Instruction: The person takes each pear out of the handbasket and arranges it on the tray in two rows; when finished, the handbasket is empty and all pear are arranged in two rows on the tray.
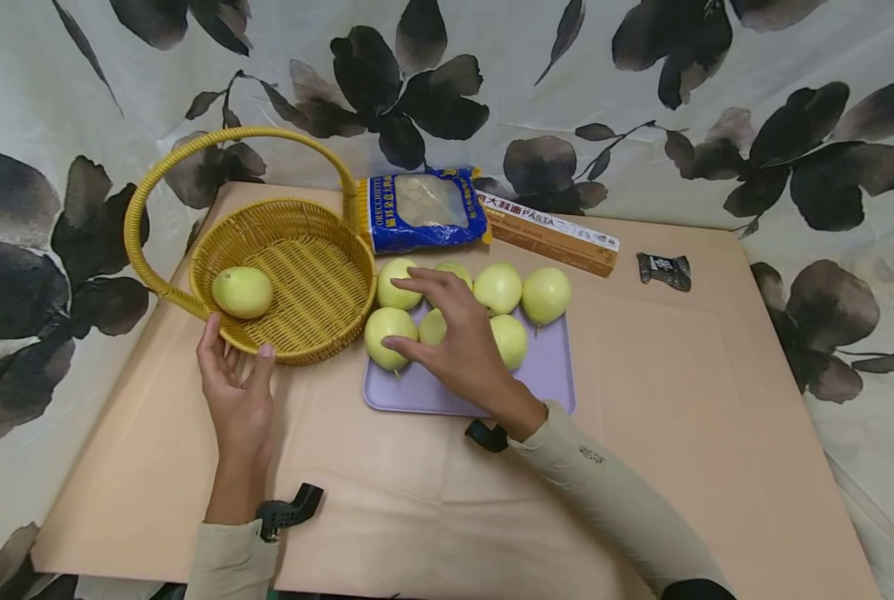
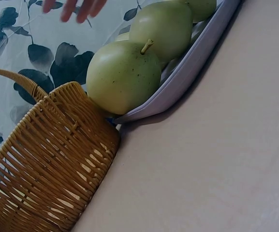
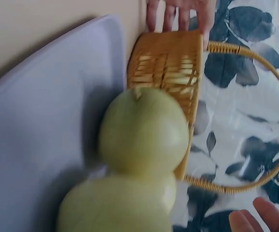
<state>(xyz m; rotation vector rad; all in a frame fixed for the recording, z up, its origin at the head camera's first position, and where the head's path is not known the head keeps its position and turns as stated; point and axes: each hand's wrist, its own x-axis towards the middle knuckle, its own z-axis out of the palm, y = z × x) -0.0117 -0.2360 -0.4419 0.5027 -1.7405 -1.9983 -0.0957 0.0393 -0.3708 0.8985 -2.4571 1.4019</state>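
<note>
A yellow wicker basket (image 1: 304,275) with a tall hoop handle stands at the left, one pale green pear (image 1: 242,292) inside it. My left hand (image 1: 240,400) touches the near left side of the basket, fingers and thumb fairly straight against its outer wall. Several more pears (image 1: 546,296) sit on a lavender tray (image 1: 469,402) to the right of the basket. Above them hovers my right hand (image 1: 461,342), thumb and fingers spread apart with nothing between them. It partly covers the middle pears. In the left wrist view, a speckled pear (image 2: 124,77) shows its stem.
Behind the tray lie a blue bag of orecchiette (image 1: 424,210) and a long pasta box (image 1: 547,232). A small black packet (image 1: 664,271) lies farther right. The tan tabletop (image 1: 417,500) ends at a floral-patterned cloth (image 1: 536,100) behind.
</note>
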